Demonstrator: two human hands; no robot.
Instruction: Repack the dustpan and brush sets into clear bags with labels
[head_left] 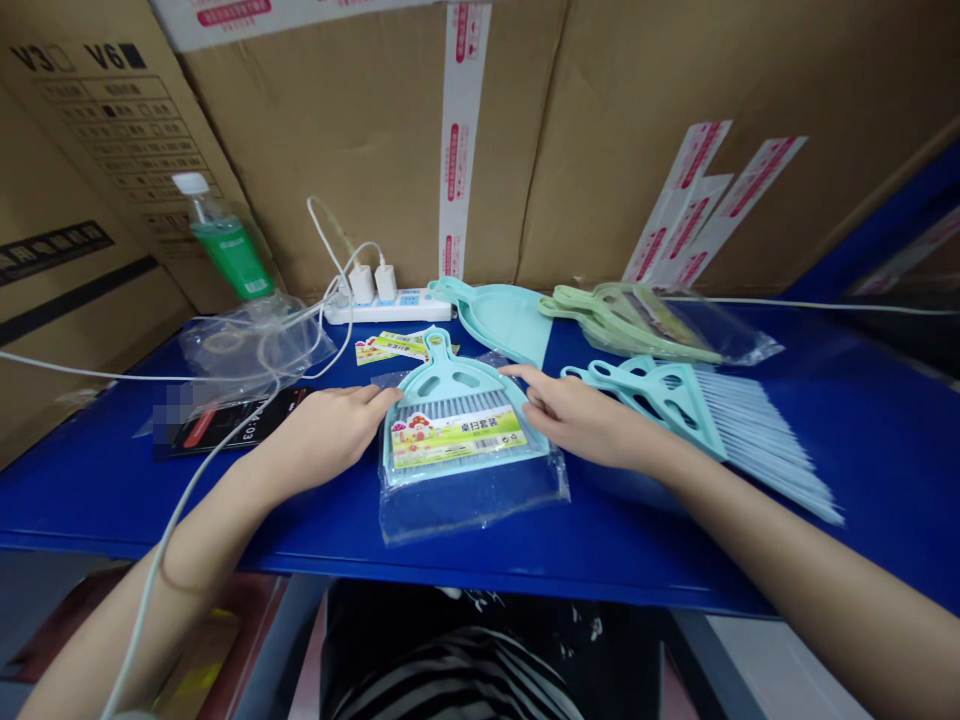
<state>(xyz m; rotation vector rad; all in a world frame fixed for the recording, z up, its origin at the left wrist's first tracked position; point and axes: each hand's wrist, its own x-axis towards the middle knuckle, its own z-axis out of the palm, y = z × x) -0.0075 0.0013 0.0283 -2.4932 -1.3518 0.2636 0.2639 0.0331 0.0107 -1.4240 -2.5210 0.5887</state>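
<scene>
A teal mini dustpan-and-brush set [457,420] with a colourful label card lies in a clear plastic bag [472,495] on the blue table [862,420]. My left hand [330,430] rests at the bag's left edge, fingers together and touching it. On the right edge my right hand [577,415] presses with its fingers stretched along the bag. Neither hand lifts the set.
Loose teal brushes [705,420] lie just right of my right hand. Behind are a teal dustpan [502,315], bagged green sets [637,320], label cards [390,347], a power strip with chargers [386,300], a green bottle [225,240], empty bags [255,345], a black card [225,425] and cardboard boxes [375,130].
</scene>
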